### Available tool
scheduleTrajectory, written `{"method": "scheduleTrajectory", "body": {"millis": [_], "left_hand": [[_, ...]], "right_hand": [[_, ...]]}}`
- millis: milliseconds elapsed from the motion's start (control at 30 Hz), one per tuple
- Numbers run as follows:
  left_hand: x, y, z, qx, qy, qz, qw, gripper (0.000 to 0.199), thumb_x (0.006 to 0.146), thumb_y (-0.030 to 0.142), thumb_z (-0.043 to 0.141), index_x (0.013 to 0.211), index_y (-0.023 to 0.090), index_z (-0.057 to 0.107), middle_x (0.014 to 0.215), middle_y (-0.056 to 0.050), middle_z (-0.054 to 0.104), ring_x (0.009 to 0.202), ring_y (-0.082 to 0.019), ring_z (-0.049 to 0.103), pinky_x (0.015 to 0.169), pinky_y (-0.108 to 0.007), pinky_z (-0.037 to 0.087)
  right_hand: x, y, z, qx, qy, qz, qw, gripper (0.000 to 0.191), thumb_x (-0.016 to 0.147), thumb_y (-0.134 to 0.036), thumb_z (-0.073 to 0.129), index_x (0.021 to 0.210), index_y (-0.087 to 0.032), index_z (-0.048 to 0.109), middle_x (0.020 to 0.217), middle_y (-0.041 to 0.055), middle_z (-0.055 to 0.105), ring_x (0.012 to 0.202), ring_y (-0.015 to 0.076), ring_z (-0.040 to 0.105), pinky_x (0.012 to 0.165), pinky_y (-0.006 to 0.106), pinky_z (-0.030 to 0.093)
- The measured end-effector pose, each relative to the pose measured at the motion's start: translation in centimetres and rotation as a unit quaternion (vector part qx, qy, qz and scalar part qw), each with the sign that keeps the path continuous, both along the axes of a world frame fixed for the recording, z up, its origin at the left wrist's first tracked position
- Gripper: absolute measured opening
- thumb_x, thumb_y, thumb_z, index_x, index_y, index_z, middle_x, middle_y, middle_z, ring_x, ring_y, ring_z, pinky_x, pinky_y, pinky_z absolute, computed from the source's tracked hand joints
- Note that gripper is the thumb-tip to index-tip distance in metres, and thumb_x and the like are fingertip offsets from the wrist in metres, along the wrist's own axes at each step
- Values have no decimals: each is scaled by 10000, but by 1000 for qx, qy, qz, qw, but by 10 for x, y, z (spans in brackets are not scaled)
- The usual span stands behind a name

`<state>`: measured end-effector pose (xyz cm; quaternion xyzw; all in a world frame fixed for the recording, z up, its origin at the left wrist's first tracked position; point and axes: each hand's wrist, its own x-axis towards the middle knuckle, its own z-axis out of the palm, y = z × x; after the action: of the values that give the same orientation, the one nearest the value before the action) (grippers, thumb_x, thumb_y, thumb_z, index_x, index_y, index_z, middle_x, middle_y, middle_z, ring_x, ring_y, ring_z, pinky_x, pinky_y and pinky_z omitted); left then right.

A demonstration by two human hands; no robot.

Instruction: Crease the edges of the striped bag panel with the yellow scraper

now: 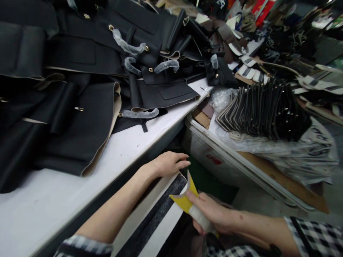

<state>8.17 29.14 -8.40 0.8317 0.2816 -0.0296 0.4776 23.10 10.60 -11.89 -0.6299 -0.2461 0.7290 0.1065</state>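
Black leather pieces [80, 117] crowd the white table [40, 207], leaving its near edge bare. Below that edge, the left hand [168, 163] rests flat and empty on a panel [158, 210]. The right hand [211, 214] pinches a curled yellow card [186, 200], beside a bin [203, 150].

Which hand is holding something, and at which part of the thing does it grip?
The right hand holds a yellow-and-white curved piece at its white lower end. The left hand holds nothing; it rests on the edge of a long board.
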Motion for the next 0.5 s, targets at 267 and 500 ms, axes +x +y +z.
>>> {"method": "scheduleTrajectory", "body": {"millis": [267,500], "left_hand": [[-39,-54,2,-36,0,247,968,574,950,549,345,1311,157,559,1361,-52,588,1246,-201,539,1096,-290,368],[-34,-69,-3,-66,-5,277,959,587,939,566,360,1327,173,558,1320,-25,620,1218,-223,556,1072,-331,397]], "right_hand": [[-19,-34,-12,-54,167,9,984,770,762,-885,233,654,-167,487,414,13,495,334,157,506,344,281,442],[27,-42,-10,270,-26,-223,937,668,761,-754,540,969,-122,601,548,-40,483,461,81,434,487,225,367]]}}
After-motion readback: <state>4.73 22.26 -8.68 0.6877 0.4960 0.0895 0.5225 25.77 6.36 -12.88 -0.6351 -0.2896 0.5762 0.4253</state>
